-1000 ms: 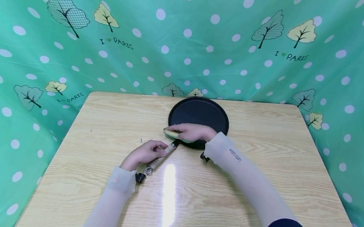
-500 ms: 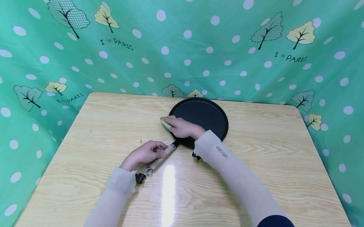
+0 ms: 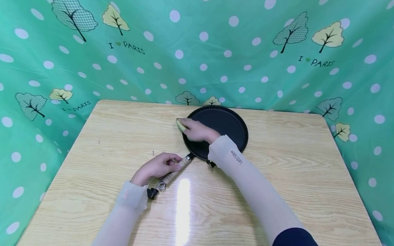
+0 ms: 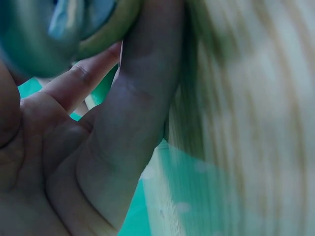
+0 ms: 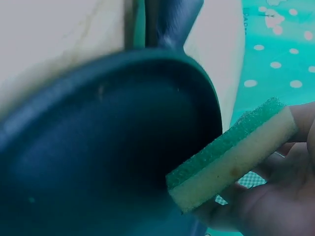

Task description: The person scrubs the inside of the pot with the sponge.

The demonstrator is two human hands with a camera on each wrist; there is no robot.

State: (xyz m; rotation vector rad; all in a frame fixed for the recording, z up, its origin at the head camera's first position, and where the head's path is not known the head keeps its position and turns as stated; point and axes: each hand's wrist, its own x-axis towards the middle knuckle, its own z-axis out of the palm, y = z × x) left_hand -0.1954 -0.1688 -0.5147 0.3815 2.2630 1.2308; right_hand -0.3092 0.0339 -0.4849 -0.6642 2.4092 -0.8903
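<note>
A round black frying pan lies near the back of the table, its beige-wrapped handle angled toward the front left. My left hand grips that handle, with the thumb and fingers around it. At the pan's left rim, my right hand holds a sponge. The right wrist view shows the sponge as a pale yellow block with a green scouring layer, pinched between thumb and fingers, its green side against the pan's edge. In the left wrist view, the handle's end ring shows blurred, close to the camera.
The light wooden table spreads around the pan on all sides. A green dotted curtain with tree prints hangs right behind the table's back edge and along both sides. A bright light reflection lies on the front part of the tabletop.
My right hand has moved the sponge away from me along the pan's left rim, from near the handle joint toward the back. My left hand stays on the handle, and the pan hardly moves.
</note>
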